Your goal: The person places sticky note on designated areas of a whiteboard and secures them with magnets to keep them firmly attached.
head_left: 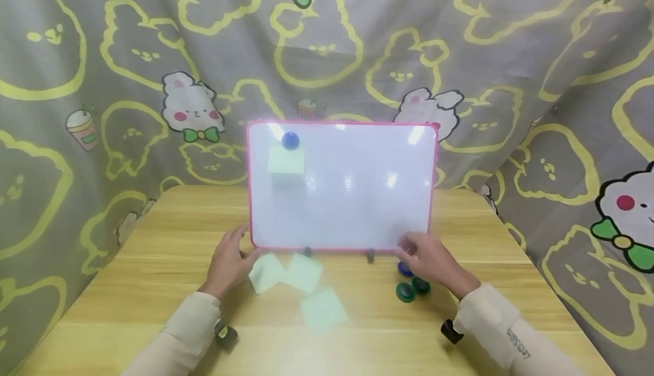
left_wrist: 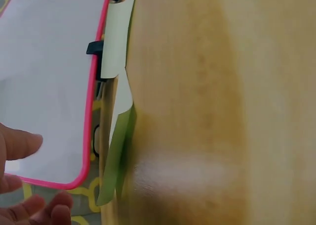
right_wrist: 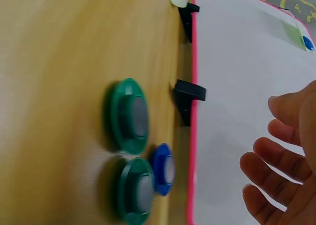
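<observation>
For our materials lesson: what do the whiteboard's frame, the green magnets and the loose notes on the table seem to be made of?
Pink frame: probably smooth plastic, given its even colour and rounded corner.
Green magnets: likely glossy hard plastic, from the light catching their rims; their grey centres look duller, material unclear.
Loose notes: thin matte paper, seemingly, from the curling edge.

The left forearm [head_left: 168,333] and right forearm [head_left: 511,330] reach forward from the lower corners of the head view, slanting toward each other, both in pale long sleeves [head_left: 191,313] (lettering runs along the right one). The left hand [head_left: 228,262] extends its thumb [left_wrist: 23,143] apart from loosely bent fingers [left_wrist: 34,211]. The right hand [head_left: 429,255] turns inward, its fingers gently curved and spread, thumb standing separate.
</observation>
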A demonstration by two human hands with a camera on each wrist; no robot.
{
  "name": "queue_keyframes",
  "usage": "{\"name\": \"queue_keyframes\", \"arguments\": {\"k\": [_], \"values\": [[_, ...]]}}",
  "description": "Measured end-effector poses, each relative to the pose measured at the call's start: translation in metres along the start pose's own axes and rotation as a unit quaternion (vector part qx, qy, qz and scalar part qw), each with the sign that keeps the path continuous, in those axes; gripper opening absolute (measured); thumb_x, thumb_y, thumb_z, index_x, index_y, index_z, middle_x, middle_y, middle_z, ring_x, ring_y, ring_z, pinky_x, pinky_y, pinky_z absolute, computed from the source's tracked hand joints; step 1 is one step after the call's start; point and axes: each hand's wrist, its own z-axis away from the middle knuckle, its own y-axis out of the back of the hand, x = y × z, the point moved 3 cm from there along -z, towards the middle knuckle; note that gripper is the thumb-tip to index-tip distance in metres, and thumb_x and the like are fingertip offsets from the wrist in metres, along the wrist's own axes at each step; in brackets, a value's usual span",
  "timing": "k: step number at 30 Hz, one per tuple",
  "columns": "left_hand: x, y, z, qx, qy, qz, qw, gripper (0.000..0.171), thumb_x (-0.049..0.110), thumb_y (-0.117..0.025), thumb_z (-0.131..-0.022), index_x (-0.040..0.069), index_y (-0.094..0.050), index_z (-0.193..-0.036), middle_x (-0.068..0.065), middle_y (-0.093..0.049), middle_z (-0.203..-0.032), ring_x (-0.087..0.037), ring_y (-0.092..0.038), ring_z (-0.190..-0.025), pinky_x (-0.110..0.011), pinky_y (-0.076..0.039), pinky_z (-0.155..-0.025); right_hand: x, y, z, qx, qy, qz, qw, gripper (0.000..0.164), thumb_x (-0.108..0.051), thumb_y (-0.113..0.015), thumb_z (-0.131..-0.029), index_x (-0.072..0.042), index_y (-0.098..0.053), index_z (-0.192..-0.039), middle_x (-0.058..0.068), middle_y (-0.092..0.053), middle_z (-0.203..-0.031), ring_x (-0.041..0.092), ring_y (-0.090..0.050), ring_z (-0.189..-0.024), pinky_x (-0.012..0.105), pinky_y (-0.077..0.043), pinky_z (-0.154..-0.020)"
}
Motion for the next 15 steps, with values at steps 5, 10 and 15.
{"name": "queue_keyframes", "arguments": {"k": [5, 10, 15], "values": [[-0.004, 0.007, 0.014, -0.02, 0.026, -0.059, 0.9977, 0.048, 0.027, -0.066, -0.088, 0.0, -0.051, -0.125, -0.018, -0.058, -0.104, -0.032, -0.058, -0.087, -0.049, -0.049, -0.073, 0.003, -0.006, 0.01, -0.024, -0.023, -0.006, 0.999, 0.005, -0.015, -0.069, -0.089, -0.015, -0.065, -0.086, -0.008, -0.061, -0.079, 0.007, -0.056, -0.072, 0.027, -0.051, -0.063], [-0.005, 0.008, 0.025, -0.093, 0.053, -0.068, 0.992, 0.034, 0.035, -0.065, -0.09, 0.003, -0.051, -0.092, -0.005, -0.055, -0.078, -0.022, -0.051, -0.068, -0.035, -0.043, -0.058, 0.007, -0.011, 0.023, -0.042, -0.017, -0.023, 0.999, 0.004, -0.016, -0.069, -0.09, -0.014, -0.066, -0.09, -0.011, -0.059, -0.078, 0.005, -0.055, -0.071, 0.024, -0.05, -0.061], [-0.005, 0.003, 0.032, -0.131, 0.058, -0.066, 0.9875, 0.043, 0.039, -0.062, -0.093, 0.011, -0.046, -0.064, 0.001, -0.045, -0.06, -0.014, -0.04, -0.053, -0.028, -0.036, -0.051, 0.014, -0.017, 0.035, -0.072, 0.001, -0.039, 0.997, 0.006, -0.018, -0.068, -0.091, -0.014, -0.064, -0.091, -0.013, -0.053, -0.073, 0.003, -0.049, -0.064, 0.023, -0.047, -0.056]]}}
